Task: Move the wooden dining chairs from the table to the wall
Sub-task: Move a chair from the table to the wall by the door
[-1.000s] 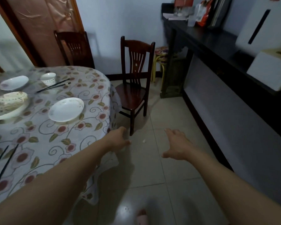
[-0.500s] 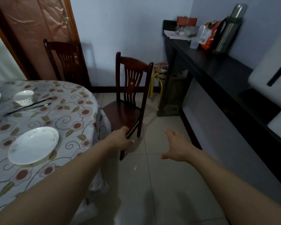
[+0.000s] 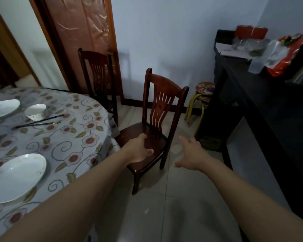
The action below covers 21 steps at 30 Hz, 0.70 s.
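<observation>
Fingers of left hand [image 3: 140, 150] are spread over the chair [image 3: 148, 137] seat beside the tabletop [image 3: 65, 137]; right hand [image 3: 191, 153], open, is held apart. Tipping is risked if lifted one-handed.

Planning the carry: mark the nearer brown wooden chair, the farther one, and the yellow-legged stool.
Nearer brown wooden chair [image 3: 164, 88], head view, backrest top.
Farther dark wooden chair [image 3: 94, 57], head view, backrest top.
Yellow-legged stool [image 3: 205, 87], head view, patterned seat.

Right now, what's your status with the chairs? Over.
Left hand open over near chair seat, not gripping. Right hand open, empty, beside it. Second chair by the table. Stool near the wall.
</observation>
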Tool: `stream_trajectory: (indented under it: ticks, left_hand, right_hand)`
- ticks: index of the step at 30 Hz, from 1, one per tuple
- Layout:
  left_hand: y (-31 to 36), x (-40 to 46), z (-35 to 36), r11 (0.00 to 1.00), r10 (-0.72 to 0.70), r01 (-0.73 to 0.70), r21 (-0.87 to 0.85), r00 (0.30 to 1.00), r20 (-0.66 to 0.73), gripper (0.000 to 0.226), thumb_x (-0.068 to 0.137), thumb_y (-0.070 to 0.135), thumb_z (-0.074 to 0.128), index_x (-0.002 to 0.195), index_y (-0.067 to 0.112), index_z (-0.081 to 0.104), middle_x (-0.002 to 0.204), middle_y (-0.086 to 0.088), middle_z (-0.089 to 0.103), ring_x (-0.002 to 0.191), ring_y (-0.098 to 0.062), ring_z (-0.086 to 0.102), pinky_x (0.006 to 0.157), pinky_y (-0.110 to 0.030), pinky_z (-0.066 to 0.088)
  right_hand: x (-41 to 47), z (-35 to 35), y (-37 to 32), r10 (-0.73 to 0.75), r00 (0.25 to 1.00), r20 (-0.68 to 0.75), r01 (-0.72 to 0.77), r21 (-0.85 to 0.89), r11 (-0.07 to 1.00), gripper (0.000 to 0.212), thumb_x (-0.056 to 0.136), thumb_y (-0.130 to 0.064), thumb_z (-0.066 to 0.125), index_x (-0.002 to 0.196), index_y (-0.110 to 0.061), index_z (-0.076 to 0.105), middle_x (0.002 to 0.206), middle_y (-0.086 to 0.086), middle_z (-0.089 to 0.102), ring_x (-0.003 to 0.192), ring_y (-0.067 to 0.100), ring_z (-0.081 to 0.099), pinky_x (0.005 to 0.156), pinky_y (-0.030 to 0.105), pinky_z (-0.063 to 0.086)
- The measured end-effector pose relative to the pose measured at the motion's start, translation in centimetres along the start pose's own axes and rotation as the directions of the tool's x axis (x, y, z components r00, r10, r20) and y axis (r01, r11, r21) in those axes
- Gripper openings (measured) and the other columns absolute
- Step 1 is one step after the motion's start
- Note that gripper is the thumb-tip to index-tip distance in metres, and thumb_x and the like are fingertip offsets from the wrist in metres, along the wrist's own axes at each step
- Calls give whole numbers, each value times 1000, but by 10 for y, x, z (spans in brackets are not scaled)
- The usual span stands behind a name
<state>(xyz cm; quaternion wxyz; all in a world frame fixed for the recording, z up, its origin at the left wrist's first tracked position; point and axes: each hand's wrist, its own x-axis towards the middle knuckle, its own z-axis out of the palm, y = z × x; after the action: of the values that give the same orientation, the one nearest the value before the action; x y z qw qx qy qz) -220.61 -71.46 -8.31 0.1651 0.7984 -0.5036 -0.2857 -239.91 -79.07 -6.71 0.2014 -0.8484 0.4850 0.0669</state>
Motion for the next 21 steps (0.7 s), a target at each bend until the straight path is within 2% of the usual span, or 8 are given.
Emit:
stream_trajectory:
  ticks: [2, 6, 9, 12, 15, 18, 21]
  left_hand:
    - [7, 25, -5, 1000, -26, 25, -18, 1000, -7, 76, 84, 38, 61, 145, 19, 20, 143, -12, 43, 125, -27, 47, 86, -26, 38]
    - [20, 80, -19, 999, -33, 32, -33, 999, -23, 76, 84, 36, 62, 145, 18, 21, 140, -11, 45, 123, -25, 48, 86, -26, 39]
    - [29, 126, -31, 997, 3, -8, -76, 998, -61, 65, 84, 32, 63, 139, 18, 31, 135, -9, 50, 111, -20, 54, 77, -22, 40]
    - [37, 167, -40, 994, 34, -40, -106, 998, -56, 62, 84, 31, 63, 137, 19, 33, 132, -8, 52, 111, -19, 53, 79, -23, 39]
    - [50, 208, -47, 990, 55, -63, -125, 996, -66, 60, 84, 31, 63, 136, 21, 34, 121, -3, 56, 94, -11, 50, 71, -19, 38]
    - [62, 247, -50, 991, 62, -70, -115, 996, -70, 60, 84, 31, 63, 135, 21, 35, 123, -2, 57, 100, -13, 52, 72, -19, 36]
    - [73, 287, -51, 992, 48, -54, -114, 998, -50, 63, 83, 31, 65, 137, 22, 32, 128, -2, 55, 103, -13, 53, 65, -12, 34]
  right_hand:
    - [29, -11, 5, -29, 1000, 4, 29, 11, 1000, 100, 68, -48, 76, 145, -25, 16, 148, 13, 25, 136, 33, 22, 110, 45, 30]
    - [88, -31, 10, -47, 999, -7, 47, 18, 999, 105, 65, -51, 77, 146, -27, 14, 148, 11, 25, 136, 31, 24, 108, 45, 34]
    - [129, -45, 16, -23, 999, -35, 23, 12, 1000, 105, 66, -48, 77, 146, -26, 13, 151, 11, 22, 138, 31, 23, 108, 44, 31]
    - [165, -61, 20, 5, 1000, -30, -5, 12, 1000, 105, 69, -46, 77, 147, -25, 11, 153, 12, 17, 140, 31, 19, 111, 44, 27]
    - [201, -78, 25, -11, 999, -53, 10, -6, 1000, 103, 70, -46, 75, 147, -22, 11, 151, 13, 19, 139, 32, 19, 110, 44, 28]
    - [237, -96, 32, -31, 996, -87, 31, -1, 1000, 105, 71, -46, 74, 148, -22, 8, 149, 13, 21, 137, 31, 21, 109, 43, 29]
    - [279, -112, 40, -55, 991, -122, 54, -15, 998, 102, 75, -41, 72, 149, -23, 4, 148, 13, 22, 135, 31, 23, 108, 41, 29]
